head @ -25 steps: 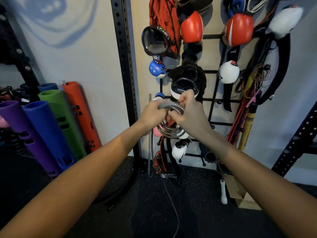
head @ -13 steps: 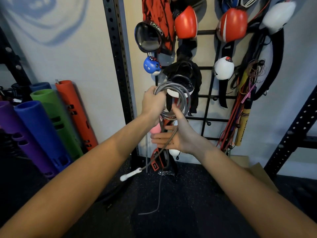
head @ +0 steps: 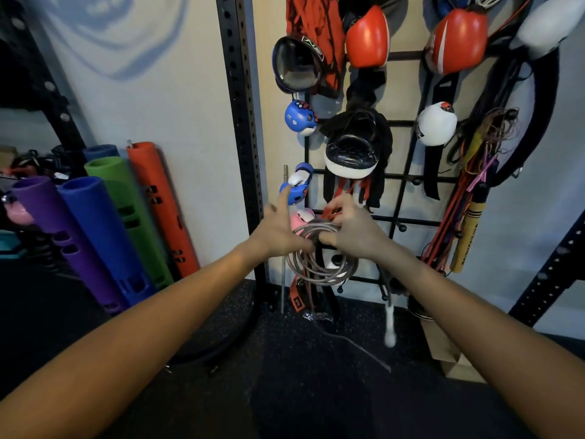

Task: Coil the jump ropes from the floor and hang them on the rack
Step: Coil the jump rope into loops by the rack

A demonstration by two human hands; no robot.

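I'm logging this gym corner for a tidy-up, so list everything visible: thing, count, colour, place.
jump rope: one, grey, coiled between both hands, white handle dangling
wall rack: one, black grid, on the wall ahead
boxing gloves: two red near the top, others white, blue and pink lower
focus pad: one, black and white, mid rack
hanging ropes: a bundle, red, yellow and black, right side
foam tubes: four clearly seen, purple, blue, green, orange, leaning at left
steel upright: one, black, perforated
cardboard box: one, brown, on the floor
left hand: fingers spread, against the coil
right hand: gripping the coil
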